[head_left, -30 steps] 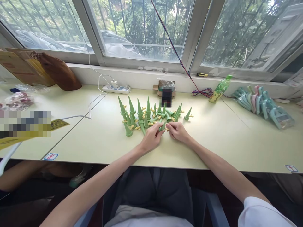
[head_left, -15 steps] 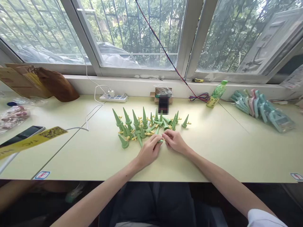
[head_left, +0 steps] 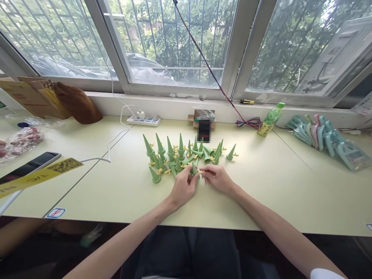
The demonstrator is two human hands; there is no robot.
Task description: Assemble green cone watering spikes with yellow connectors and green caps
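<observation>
My left hand (head_left: 184, 185) is closed on a green cone (head_left: 194, 169), which stands nearly upright between thumb and fingers. Just right of it, my right hand (head_left: 216, 177) pinches a small yellow piece (head_left: 201, 172) at the side of that cone. Beyond my hands is a cluster of green cones (head_left: 170, 149), several upright and some lying down, with small yellow pieces among them. One green cone (head_left: 231, 152) with a yellow piece stands apart on the right, another (head_left: 155, 176) at the cluster's front left.
On the pale table (head_left: 116, 197) are a power strip (head_left: 144, 121), a small box (head_left: 204, 115), a green bottle (head_left: 271, 119), bagged hangers (head_left: 328, 135), a phone (head_left: 37, 164) and a brown pouch (head_left: 77, 102). A yellow tag (head_left: 43, 174) crosses the left side.
The green cone in my left hand has tipped up from lying to nearly upright. My right hand's yellow piece now shows beside it. The whole view has shifted slightly.
</observation>
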